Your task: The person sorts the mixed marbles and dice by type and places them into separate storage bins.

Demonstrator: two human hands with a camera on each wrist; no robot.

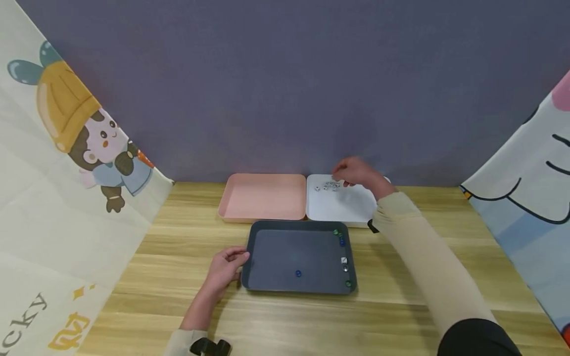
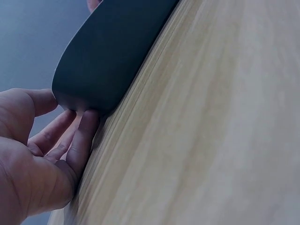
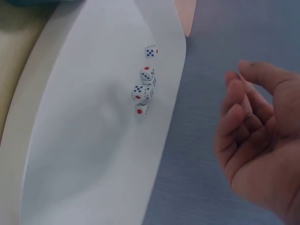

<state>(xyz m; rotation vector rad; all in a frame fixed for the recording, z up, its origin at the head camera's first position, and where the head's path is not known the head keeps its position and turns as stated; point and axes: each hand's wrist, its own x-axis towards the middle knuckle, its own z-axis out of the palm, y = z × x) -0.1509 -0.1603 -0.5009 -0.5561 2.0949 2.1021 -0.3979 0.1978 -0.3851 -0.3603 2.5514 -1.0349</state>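
Observation:
My left hand [image 1: 224,269] grips the left edge of a dark grey tray [image 1: 276,252]; in the left wrist view its thumb touches the rim and its fingers press the outer wall. Inside that tray lie a blue marble [image 1: 298,273], a white die [image 1: 344,260], a clear marble [image 1: 345,268], a green marble [image 1: 349,284], and more green and blue marbles near the upper right corner. Above a white tray [image 1: 356,210], my right hand [image 1: 358,172] hangs with fingers loosely bent, holding nothing visible. White dice [image 3: 139,92] sit clustered in the white tray.
A pink tray [image 1: 267,198] stands left of the white one, both behind the dark tray on a wooden table [image 1: 187,227]. A grey-blue wall panel [image 1: 285,89] rises directly behind them. Printed cloths [image 1: 53,237] border the table on both sides.

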